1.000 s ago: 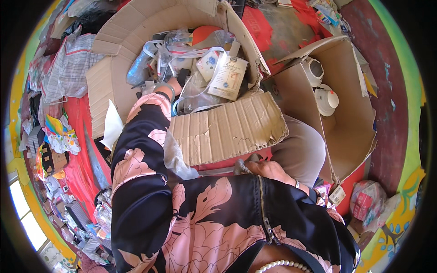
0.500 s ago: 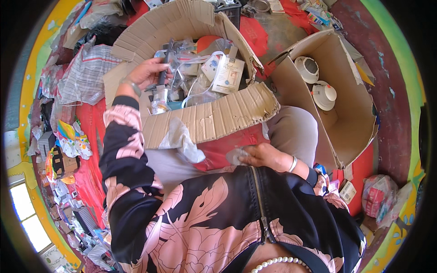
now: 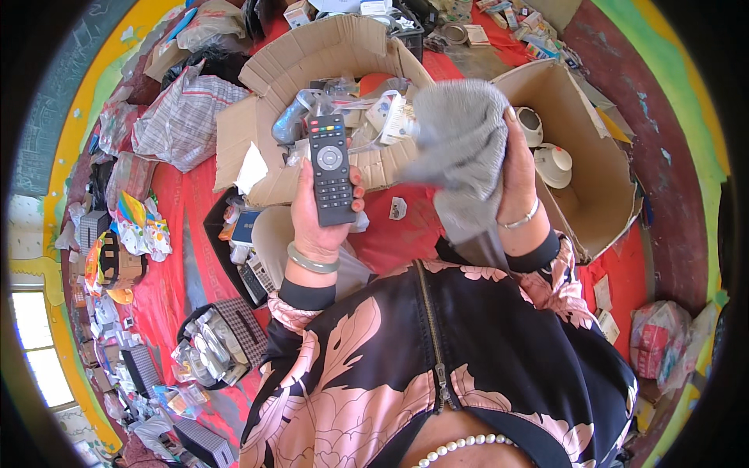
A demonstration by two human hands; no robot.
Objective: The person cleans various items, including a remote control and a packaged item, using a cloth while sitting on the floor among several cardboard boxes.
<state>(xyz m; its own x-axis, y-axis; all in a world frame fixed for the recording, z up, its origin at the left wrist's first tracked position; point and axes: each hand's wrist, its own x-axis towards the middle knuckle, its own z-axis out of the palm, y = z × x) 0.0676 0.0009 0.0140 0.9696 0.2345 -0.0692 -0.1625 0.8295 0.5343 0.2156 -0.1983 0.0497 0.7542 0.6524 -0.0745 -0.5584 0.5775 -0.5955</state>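
A black remote control (image 3: 331,175) with rows of buttons faces up in my left hand (image 3: 316,222), its fingers wrapped round the sides. My right hand (image 3: 518,178) is raised beside it, gripping a grey cloth (image 3: 464,140) that hangs down and is partly smeared by motion. The cloth and the remote are apart. Just beyond both hands stands an open cardboard box (image 3: 312,54), filled with plastic bags, cards and small mixed items. The cloth covers part of its right side.
At the right, a second cardboard box (image 3: 597,187) holds white round fixtures (image 3: 552,165). A checked basket (image 3: 242,324) of white items and a dark box (image 3: 226,249) with a calculator stand at my left. A plaid bag (image 3: 183,117) lies at the far left, on red sheeting (image 3: 175,218).
My left hand has brought the remote out of the cardboard box toward me. My right hand has risen from my lap with the grey cloth.
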